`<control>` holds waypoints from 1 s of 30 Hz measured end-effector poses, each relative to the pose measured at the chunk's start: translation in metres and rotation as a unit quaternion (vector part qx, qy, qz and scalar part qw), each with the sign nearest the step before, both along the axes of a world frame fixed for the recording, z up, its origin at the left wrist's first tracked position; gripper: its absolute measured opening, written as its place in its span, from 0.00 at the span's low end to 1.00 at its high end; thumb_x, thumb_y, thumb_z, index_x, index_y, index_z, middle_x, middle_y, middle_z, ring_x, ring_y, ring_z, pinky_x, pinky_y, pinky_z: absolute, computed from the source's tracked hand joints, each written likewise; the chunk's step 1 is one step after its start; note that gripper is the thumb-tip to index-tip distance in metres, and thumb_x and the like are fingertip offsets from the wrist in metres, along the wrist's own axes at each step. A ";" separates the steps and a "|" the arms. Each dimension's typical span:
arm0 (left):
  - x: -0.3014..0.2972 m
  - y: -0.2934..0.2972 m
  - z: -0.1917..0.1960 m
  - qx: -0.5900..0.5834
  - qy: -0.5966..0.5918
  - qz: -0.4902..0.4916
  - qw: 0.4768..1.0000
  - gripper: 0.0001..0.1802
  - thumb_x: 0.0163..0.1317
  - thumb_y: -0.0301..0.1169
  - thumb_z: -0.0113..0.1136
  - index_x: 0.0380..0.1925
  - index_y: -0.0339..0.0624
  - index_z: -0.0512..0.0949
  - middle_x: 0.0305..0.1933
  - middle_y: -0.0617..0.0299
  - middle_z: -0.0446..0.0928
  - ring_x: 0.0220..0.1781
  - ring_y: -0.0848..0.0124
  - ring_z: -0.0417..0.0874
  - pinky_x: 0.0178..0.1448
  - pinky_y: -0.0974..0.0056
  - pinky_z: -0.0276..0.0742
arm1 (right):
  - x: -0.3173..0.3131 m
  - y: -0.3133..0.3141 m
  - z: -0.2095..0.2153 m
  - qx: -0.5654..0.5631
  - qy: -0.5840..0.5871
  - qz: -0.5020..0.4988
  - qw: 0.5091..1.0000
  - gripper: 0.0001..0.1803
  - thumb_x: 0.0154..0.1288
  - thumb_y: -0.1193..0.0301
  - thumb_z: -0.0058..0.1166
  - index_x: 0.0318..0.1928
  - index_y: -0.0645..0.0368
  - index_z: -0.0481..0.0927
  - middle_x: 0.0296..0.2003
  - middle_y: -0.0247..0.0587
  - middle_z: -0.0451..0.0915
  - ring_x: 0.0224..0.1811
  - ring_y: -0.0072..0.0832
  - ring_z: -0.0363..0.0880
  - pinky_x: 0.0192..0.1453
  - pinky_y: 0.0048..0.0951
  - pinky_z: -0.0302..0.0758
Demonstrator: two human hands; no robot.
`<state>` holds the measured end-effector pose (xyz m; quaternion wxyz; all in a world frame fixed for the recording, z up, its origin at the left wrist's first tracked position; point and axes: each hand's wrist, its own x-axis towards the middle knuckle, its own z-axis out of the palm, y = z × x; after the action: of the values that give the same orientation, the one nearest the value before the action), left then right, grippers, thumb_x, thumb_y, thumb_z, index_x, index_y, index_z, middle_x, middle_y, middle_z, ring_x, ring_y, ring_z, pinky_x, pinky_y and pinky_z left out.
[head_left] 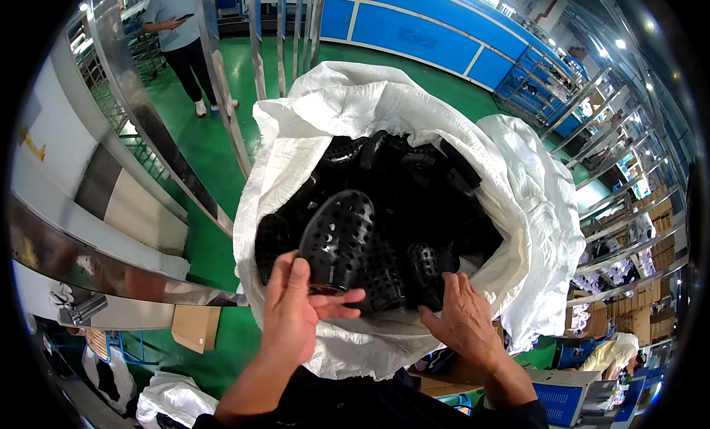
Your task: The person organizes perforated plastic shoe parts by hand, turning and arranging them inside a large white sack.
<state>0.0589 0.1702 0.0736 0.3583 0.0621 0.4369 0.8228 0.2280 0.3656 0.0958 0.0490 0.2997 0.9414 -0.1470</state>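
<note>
A large white woven sack (277, 144) stands open in front of me, its rim folded outward. Inside lie several glossy black, perforated plastic pieces with rounded toes, like shoe shapers. My left hand (290, 311) holds one black perforated shoe shaper (339, 237) by its lower end, above the others, thumb on its left edge and fingers below. At the sack's near right, my right hand (466, 314) has its thumb and fingers closed round the lower end of another shaper (425, 270). The fingertips there are partly hidden.
Polished metal posts (159, 133) rise at the left, with more metal rails (629, 244) at the right. A second white sack (536, 214) leans beside the first. Farther off, a person (177, 29) stands on the green floor near a blue-panelled machine (414, 33). Cardboard (195, 328) lies lower left.
</note>
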 end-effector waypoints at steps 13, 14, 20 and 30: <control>0.049 0.024 -0.015 0.071 -0.097 -0.037 0.992 0.13 0.81 0.39 0.47 0.53 0.41 0.67 0.50 0.54 0.79 0.51 0.61 0.85 0.57 0.53 0.85 | -0.035 -0.046 0.039 0.023 0.209 0.127 0.969 0.47 0.55 0.60 0.78 0.66 0.73 0.67 0.51 0.62 0.80 0.47 0.46 0.85 0.48 0.42 0.83; 0.051 0.024 -0.016 0.080 -0.065 -0.054 0.993 0.12 0.81 0.39 0.48 0.52 0.42 0.67 0.46 0.59 0.78 0.49 0.68 0.84 0.56 0.57 0.83 | -0.035 -0.042 0.043 0.022 0.207 0.127 0.970 0.47 0.55 0.60 0.78 0.66 0.73 0.67 0.51 0.62 0.80 0.47 0.46 0.85 0.48 0.42 0.83; 0.034 0.024 -0.015 0.034 0.016 -0.136 0.990 0.10 0.79 0.33 0.53 0.50 0.38 0.74 0.44 0.64 0.76 0.46 0.79 0.78 0.51 0.68 0.78 | -0.034 -0.028 0.060 -0.127 0.295 0.025 0.947 0.36 0.56 0.75 0.70 0.65 0.74 0.70 0.50 0.56 0.81 0.52 0.38 0.83 0.61 0.36 0.77; 0.034 0.014 -0.040 -0.317 0.347 -0.082 0.879 0.14 0.63 0.22 0.64 0.47 0.32 0.77 0.38 0.46 0.83 0.36 0.53 0.87 0.40 0.55 0.80 | -0.032 -0.005 0.042 -0.119 0.194 0.051 0.973 0.35 0.56 0.69 0.68 0.62 0.73 0.72 0.48 0.66 0.80 0.45 0.57 0.84 0.51 0.44 0.81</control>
<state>0.0927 0.1845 0.0335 0.2506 0.2621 0.7641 0.5335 0.1965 0.3605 0.1378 -0.0917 0.2096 0.9227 -0.3103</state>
